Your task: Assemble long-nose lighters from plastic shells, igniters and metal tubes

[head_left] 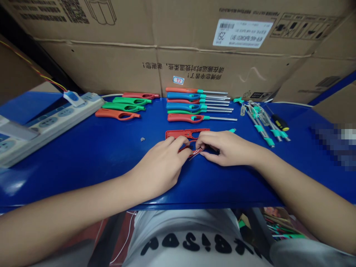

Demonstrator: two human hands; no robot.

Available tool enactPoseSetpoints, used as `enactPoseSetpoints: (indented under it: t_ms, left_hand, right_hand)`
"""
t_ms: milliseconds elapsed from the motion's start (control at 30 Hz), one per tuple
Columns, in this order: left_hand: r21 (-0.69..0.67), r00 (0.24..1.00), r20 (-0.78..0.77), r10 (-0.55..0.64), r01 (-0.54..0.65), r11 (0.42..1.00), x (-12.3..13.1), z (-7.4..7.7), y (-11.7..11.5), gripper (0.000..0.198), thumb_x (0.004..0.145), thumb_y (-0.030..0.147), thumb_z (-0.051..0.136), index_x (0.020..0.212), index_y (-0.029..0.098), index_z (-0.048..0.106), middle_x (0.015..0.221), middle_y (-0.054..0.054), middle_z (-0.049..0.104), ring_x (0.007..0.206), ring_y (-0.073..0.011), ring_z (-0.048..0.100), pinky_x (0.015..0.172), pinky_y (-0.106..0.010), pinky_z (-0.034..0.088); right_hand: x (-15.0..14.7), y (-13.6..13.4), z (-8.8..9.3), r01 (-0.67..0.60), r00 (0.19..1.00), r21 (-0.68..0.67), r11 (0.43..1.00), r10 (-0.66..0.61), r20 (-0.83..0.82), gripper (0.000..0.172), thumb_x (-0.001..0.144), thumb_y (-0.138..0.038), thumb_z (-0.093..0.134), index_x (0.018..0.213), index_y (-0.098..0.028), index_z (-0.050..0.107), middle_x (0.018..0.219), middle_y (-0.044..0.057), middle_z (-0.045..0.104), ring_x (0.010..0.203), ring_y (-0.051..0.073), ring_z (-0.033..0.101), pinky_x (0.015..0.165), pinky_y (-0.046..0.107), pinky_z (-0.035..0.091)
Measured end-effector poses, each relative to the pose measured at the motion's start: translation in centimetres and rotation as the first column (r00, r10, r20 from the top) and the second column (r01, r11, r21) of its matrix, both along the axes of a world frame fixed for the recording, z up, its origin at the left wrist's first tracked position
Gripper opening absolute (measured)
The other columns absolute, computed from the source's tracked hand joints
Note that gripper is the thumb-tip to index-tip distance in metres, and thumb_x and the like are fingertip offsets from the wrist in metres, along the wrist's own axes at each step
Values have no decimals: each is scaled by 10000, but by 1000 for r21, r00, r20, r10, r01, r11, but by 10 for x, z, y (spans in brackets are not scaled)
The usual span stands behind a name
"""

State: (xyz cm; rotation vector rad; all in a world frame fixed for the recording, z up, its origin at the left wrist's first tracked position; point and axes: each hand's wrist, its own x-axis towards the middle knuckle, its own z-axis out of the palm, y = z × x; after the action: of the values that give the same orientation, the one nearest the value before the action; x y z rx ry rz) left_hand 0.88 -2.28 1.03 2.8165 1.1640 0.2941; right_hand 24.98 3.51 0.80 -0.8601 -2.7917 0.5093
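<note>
Near the middle of the table, my left hand (162,163) and my right hand (226,148) meet with bent, closed fingers. Between them they pinch a red lighter casing (198,151), with thin pale strands or wires showing at it; my fingers cover most of it. Just beyond my fingertips lies another red casing half (180,133), its hollow inner side facing up. A teal tip (233,130) sticks out past my right hand; what it belongs to is hidden. To the left of my left hand is a small pile of screws (142,139).
Assembled lighters (191,118) lie stacked at the back middle, handle casings (118,115) to their left. Metal lighter tubes (260,128) and a screwdriver (280,122) lie at right. A power strip (58,120) runs along the left. A cardboard box (111,70) walls the back.
</note>
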Motion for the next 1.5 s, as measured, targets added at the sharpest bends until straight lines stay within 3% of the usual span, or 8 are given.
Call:
enactPoseSetpoints:
  t_ms: [167, 733, 1133, 1333, 1500]
  left_hand:
    - [-1, 1000, 2, -6, 6, 1000, 1, 0, -1, 341, 967, 99, 446, 1231, 153, 655, 1213, -140, 583, 1081, -284, 574, 911, -462, 541]
    - [7, 1000, -19, 0, 1, 1000, 1, 0, 0, 360, 961, 93, 454, 1263, 150, 642, 1217, -142, 577, 1100, -289, 559, 923, -460, 538]
    - [13, 1000, -15, -10, 10, 1000, 0, -1, -1, 360, 969, 101, 441, 1268, 158, 632, 1220, -144, 577, 1107, -291, 565, 905, -453, 539]
    - [3, 1000, -24, -6, 6, 1000, 1, 0, -1, 360, 966, 98, 446, 1265, 147, 641, 1219, -148, 578, 1111, -291, 560, 923, -463, 536]
    - [-2, 1000, -24, -4, 4, 1000, 0, 0, 0, 352, 966, 101, 446, 1253, 154, 643, 1210, -145, 577, 1114, -288, 565, 915, -455, 537]
  right_hand:
    - [-1, 0, 1, 7, 1000, 3, 1000, -7, -1, 84, 899, -213, 577, 982, -199, 585, 985, 41, 680, 829, 170, 627, 700, 268, 427]
    - [0, 0, 1, -32, 999, 4, 999, 32, 0, 160, 930, -204, 546, 1075, -218, 611, 1041, 34, 683, 859, 163, 633, 700, 261, 421]
    - [-1, -1, 2, 17, 1000, -7, 1000, -17, 15, 102, 906, -224, 570, 1004, -207, 591, 969, 33, 690, 812, 166, 631, 677, 259, 408]
    - [0, 0, 1, -28, 1000, 7, 1000, 28, 8, 148, 933, -223, 544, 1069, -220, 603, 1052, 33, 689, 877, 168, 640, 706, 262, 420]
    - [-1, 0, 1, 21, 999, 2, 1000, -21, 29, 128, 912, -239, 572, 1032, -208, 602, 986, 34, 696, 835, 175, 643, 678, 265, 411]
